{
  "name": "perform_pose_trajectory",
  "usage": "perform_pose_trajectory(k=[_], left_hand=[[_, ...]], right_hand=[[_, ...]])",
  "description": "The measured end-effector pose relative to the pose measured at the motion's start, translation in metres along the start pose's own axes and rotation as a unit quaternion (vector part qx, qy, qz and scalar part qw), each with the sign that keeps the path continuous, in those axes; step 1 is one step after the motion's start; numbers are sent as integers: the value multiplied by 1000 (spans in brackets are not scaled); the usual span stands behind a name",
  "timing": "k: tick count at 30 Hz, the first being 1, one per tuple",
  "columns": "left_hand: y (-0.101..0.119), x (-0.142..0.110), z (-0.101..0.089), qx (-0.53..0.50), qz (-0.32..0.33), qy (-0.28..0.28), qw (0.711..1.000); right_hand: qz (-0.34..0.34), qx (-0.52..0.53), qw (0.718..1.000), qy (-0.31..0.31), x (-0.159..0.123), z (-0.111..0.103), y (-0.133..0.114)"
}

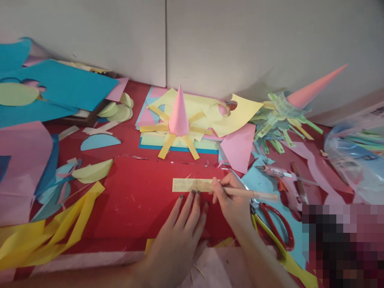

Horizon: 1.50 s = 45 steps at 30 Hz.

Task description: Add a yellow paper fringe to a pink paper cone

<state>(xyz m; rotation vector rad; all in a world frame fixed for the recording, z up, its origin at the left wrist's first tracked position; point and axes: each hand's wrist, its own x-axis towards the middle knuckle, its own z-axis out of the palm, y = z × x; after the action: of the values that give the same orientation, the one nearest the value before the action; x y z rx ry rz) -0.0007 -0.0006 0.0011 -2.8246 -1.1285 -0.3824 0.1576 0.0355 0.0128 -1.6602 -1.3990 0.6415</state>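
My left hand (pixel 180 236) lies flat on a red paper sheet (pixel 135 200), fingers stretched out, their tips against the near edge of a pale wooden ruler (pixel 192 185). My right hand (pixel 231 200) is closed in a pinch on a thin wooden pencil (pixel 258 195), whose tip meets the ruler's right end. The pencil's shaft runs out to the right over light blue paper.
Red-handled scissors (pixel 279 226) and a glue gun (pixel 288 192) lie right of my hands. A pink paper cone with yellow strips (pixel 179 114) stands behind on stacked sheets. A second pink cone (pixel 315 88), green strips, coloured offcuts and yellow strips (pixel 45 236) lie around.
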Motion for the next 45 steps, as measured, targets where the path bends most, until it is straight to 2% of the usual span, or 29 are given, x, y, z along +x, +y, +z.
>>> perform_pose_trajectory(k=[8,22,37,45], left_hand=[[-1,1,0,2,-2,-5,1000],[1,0,2,1,-1,-7,1000],[0,0,-1,0,-2,2,1000],[0,-1,0,-2,-1,2,1000]], right_hand=[[-12,-23,1000,-9,0,0,0],[-17,-52,998,22,-1,-1,2],[-17,-42,999,8,-1,-1,4],[17,-2,999,28,-2,-1,8]])
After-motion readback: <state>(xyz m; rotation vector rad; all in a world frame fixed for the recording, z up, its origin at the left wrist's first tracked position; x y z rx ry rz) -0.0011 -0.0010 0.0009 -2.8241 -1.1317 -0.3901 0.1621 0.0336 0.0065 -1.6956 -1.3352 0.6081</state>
